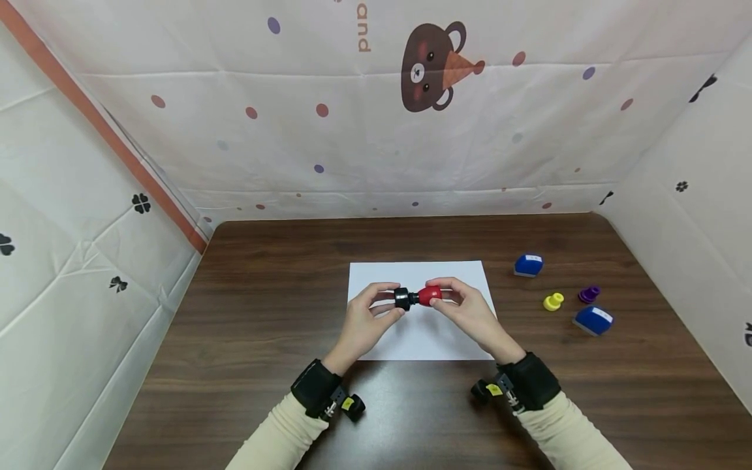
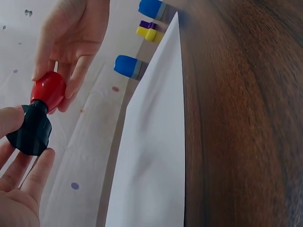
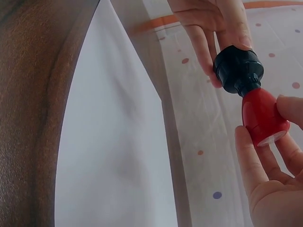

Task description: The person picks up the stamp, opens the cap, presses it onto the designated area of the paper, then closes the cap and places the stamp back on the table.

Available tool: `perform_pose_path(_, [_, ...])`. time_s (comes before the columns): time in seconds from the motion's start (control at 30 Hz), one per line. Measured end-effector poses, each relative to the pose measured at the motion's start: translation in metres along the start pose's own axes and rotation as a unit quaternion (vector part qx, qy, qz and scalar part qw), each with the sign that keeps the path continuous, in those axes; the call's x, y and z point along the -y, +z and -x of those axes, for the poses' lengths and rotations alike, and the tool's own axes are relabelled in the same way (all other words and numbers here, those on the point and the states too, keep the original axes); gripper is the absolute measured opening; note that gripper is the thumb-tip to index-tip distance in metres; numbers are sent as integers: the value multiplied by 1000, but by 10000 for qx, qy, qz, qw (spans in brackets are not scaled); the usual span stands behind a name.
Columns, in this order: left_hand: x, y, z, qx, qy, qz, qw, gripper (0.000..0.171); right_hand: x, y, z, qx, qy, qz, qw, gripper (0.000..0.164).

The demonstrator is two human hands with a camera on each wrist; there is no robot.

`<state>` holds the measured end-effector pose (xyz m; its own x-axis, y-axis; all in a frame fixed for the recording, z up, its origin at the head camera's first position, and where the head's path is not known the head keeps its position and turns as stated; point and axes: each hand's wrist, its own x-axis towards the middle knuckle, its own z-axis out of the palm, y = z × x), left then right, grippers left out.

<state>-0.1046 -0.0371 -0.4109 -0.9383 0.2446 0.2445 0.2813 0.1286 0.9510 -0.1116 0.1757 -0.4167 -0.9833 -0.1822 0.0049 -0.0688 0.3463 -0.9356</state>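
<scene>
Above the white paper, both hands hold a red-and-black piece in the head view. Its black round part [image 1: 402, 298] tapers to a narrow neck that meets the glossy red bulb-shaped part [image 1: 429, 295]. My left hand [image 1: 363, 324] pinches the black part between thumb and fingers. On the other side, my right hand [image 1: 472, 316] grips the red part by its wide end. Seen from the right wrist, the red part [image 3: 262, 113] has a pale flat end face. In the left wrist view the black part [image 2: 33, 131] has an angular outline.
White paper [image 1: 423, 343] lies on the brown wooden table [image 1: 264, 294]. To its right are two blue blocks with white labels, a farther one [image 1: 529, 265] and a nearer one [image 1: 593, 320]. Small yellow [image 1: 553, 301] and purple [image 1: 589, 294] knobbed pieces sit between them. Patterned cloth [image 1: 264, 143] surrounds the table.
</scene>
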Motion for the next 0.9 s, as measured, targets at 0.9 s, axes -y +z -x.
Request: perform_pose_path(0.9, [32, -14, -3, 222, 1043, -354, 9937, 40, 36, -1, 5, 680, -164, -81, 9975, 35])
